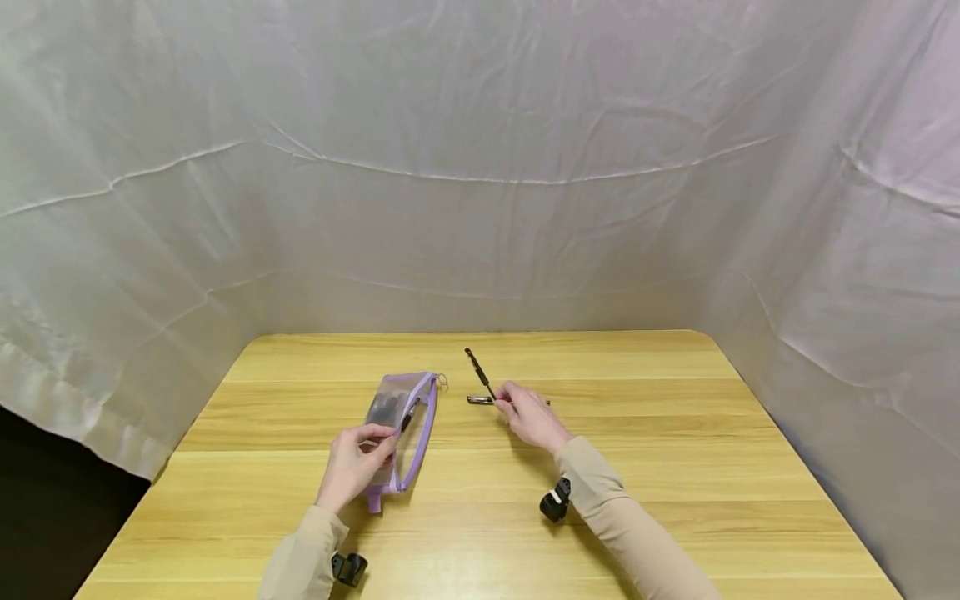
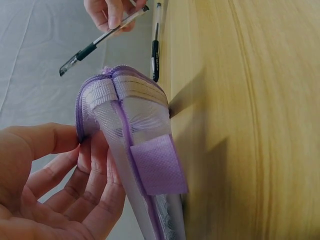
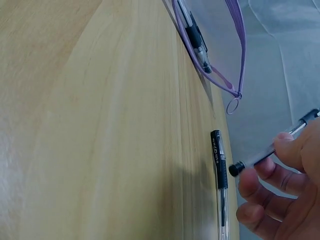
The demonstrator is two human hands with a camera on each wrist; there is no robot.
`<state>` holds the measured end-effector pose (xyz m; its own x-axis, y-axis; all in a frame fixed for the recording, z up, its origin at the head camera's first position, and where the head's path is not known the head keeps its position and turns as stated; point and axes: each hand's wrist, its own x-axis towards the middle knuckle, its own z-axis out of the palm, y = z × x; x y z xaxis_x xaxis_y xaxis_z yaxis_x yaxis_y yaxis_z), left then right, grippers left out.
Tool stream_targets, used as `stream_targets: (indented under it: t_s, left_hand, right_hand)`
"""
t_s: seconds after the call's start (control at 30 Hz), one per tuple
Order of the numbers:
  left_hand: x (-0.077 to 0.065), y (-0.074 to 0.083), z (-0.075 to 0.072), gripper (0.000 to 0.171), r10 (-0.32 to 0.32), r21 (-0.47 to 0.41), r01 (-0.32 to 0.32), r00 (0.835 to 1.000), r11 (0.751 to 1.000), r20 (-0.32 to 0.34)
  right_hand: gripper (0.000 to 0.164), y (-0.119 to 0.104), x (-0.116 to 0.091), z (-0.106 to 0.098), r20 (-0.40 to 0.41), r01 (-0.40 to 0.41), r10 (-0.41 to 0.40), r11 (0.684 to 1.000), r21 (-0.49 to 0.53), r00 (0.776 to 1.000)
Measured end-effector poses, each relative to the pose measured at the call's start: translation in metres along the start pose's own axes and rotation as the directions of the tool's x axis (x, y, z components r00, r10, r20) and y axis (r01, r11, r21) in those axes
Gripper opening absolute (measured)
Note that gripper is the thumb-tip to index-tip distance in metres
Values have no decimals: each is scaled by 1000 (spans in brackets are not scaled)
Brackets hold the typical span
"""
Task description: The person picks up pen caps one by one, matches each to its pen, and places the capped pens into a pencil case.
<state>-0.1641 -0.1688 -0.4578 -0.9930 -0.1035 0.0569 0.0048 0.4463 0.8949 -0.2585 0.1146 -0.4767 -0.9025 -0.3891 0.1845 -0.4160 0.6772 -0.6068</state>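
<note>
A purple-edged mesh pencil case (image 1: 430, 421) lies at left with its zip open. My left hand (image 1: 356, 462) pinches the near edge of its mouth between thumb and fingers. In the right wrist view, a black-gripped pen (image 3: 194, 37) sits inside the case mouth. My right hand (image 1: 531, 417) pinches a gel pen (image 1: 477, 367) near one end, raised above the table, its capped end pointing away. Beneath that hand another gel pen (image 1: 477, 400) lies on the table, partly hidden in the head view; the right wrist view shows its dark cap and clear barrel (image 3: 222, 205).
The wooden table (image 1: 675, 467) is backed and flanked by grey cloth (image 1: 480, 242). A small metal ring (image 1: 442, 382) hangs at the case's far end, and a purple fabric tab (image 2: 159, 165) sticks out at its near end. Black cameras are strapped to both wrists.
</note>
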Motion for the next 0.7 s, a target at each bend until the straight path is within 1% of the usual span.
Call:
stream_targets:
  t_s: [0.17,0.33,0.5,0.7]
  left_hand:
    - [0,0,0,18,-2,6,2,1000,1000,0]
    - [-1,0,-1,19,-6,3,6,1000,1000,3]
    - [-1,0,-1,19,-9,-2,9,1000,1000,2]
    - [-1,0,-1,19,-5,-8,5,1000,1000,1]
  right_hand:
    - [8,-1,0,1,4,27,-27,1000,14,1000]
    - [14,-2,-1,3,0,41,-41,999,34,999]
    - [20,-2,0,4,22,38,-41,993,112,999]
    - [24,-4,0,5,90,-12,-8,976,216,996]
